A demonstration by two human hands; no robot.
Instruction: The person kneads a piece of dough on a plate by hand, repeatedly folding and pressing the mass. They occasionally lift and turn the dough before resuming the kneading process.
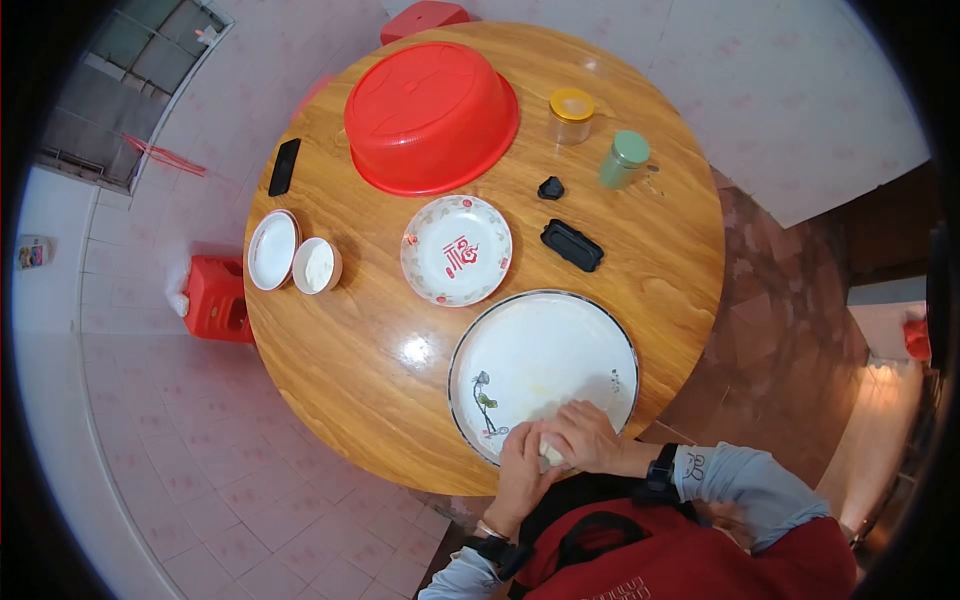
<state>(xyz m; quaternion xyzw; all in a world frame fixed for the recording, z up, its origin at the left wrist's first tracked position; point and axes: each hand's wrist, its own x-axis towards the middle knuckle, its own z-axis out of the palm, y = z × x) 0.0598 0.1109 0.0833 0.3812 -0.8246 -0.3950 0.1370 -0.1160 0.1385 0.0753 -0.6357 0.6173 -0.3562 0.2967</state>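
A lump of white dough point(550, 454) is held between my two hands at the near edge of a large round white tray point(540, 345). Curled around its left side are the fingers of my left hand point(521, 466). My right hand point(584, 436) closes over it from the right, above the tray's rim. My fingers cover much of the dough. The tray has a dark rim and a painted plant design at its lower left.
On the round wooden table point(370, 360) are a patterned plate point(457, 250), an upturned red basin point(430, 115), a small bowl point(317, 266), white dishes point(272, 250), a yellow-lidded jar point(571, 118), a green container point(624, 160) and a black case point(572, 245). A red stool point(218, 298) stands left.
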